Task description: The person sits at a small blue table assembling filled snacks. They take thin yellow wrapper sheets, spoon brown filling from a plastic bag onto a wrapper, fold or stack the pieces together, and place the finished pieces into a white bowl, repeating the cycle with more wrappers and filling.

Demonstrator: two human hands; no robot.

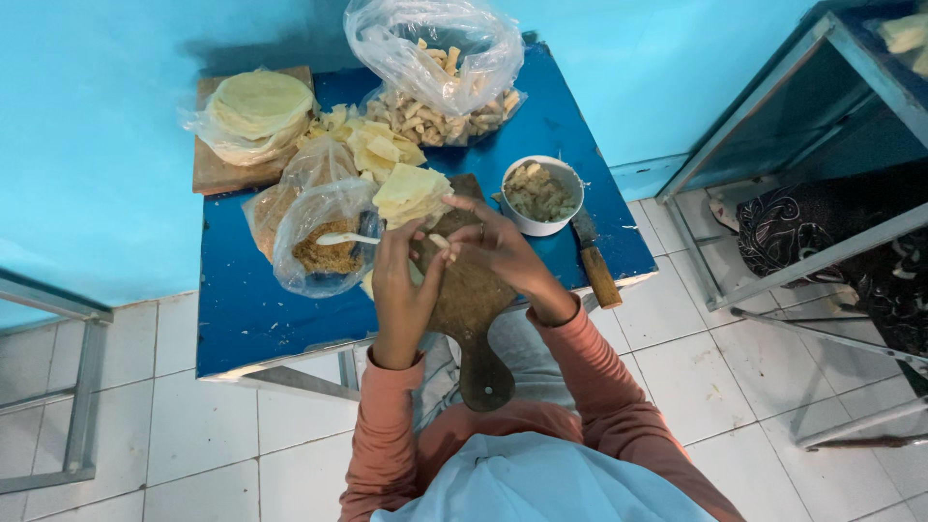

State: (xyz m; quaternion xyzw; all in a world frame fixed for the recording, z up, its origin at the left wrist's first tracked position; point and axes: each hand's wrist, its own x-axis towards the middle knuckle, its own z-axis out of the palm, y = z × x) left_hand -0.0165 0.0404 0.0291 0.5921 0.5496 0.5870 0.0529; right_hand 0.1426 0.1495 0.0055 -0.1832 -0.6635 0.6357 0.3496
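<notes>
at the centre of the frame the left hand (pixel 401 285) and the right hand (pixel 498 249) meet over a wooden board (pixel 471 300), and between their fingertips sits a small pale roll (pixel 440 241); both hands are pinched on it, the left from below and the right from above, fingers curled rather than flat. the roll hangs just above the board, not resting on it. as for how far the work stands, judged from what lies on the blue table (pixel 242 309): a good deal looks done, since a clear bag (pixel 440 68) at the top centre of the frame holds many finished little rolls, with more spilling in a heap under it. a good deal also looks left: a stack of cut wrappers (pixel 411 191) sits just above the hands, loose pieces (pixel 372 145) lie beyond it, and a pile of round sheets (pixel 256 111) in plastic waits on another board at the upper left. the filling is not used up either, by the look of it: a white bowl (pixel 541 193) right of the hands is still heaped, and a bag of brown crumbs (pixel 324 246) with a white spoon (pixel 346 238) in it sits touching the left hand's side. a knife (pixel 592 259) lies by the bowl, near the table's right edge, untouched by either hand. the floor around is white tile.
</notes>
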